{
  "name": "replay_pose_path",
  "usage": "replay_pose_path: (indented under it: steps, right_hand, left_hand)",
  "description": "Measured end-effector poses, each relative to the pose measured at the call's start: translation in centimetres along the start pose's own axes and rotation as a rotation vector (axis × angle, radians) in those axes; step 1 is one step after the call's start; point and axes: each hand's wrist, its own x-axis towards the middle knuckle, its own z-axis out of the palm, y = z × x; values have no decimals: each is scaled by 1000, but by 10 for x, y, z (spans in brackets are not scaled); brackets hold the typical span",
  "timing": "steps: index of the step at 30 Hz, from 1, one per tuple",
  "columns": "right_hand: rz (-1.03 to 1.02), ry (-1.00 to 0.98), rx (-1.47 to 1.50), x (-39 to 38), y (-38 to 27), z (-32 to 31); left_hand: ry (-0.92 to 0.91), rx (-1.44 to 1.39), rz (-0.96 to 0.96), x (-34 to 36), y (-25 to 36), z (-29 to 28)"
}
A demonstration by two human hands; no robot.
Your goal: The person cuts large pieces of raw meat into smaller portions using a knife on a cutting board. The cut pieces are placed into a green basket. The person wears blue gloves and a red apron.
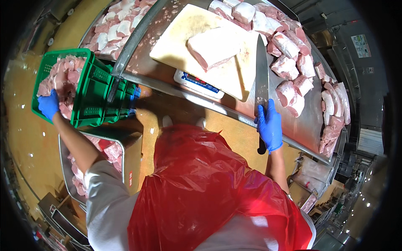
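Note:
My left hand (49,104), in a blue glove, has its fingers bent into the pink meat pieces (67,77) at the near left of the green crate (82,98); what it grips is hidden. My right hand (268,125), also gloved, holds a long knife (262,71) by its black handle, blade pointing away from me along the right side of the cutting board (169,42). On the board lies a large pale slab of meat (213,48). A white scale (192,83) with a blue panel shows partly under the board, on the steel table (138,58).
Cut meat chunks (289,67) line the table's back and right side. A tray of meat (113,33) stands behind the crate, and a steel bin (65,159) of meat stands below it. Bagged items (312,171) sit beneath the table at right.

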Motion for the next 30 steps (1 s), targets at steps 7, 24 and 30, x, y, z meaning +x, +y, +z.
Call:
replay_pose_path:
  steps: [7,24,30]
  right_hand:
    - [-105,62,88,18,-12,9]
    - [42,143,228,-16,51,-3]
    - [-73,53,4,-12,59,27]
  left_hand:
    - [-256,-676,954,-290,293,-4]
    - [-754,-622,2122,-322,410,-5]
    - [-713,-1025,1053,-369,325,-35]
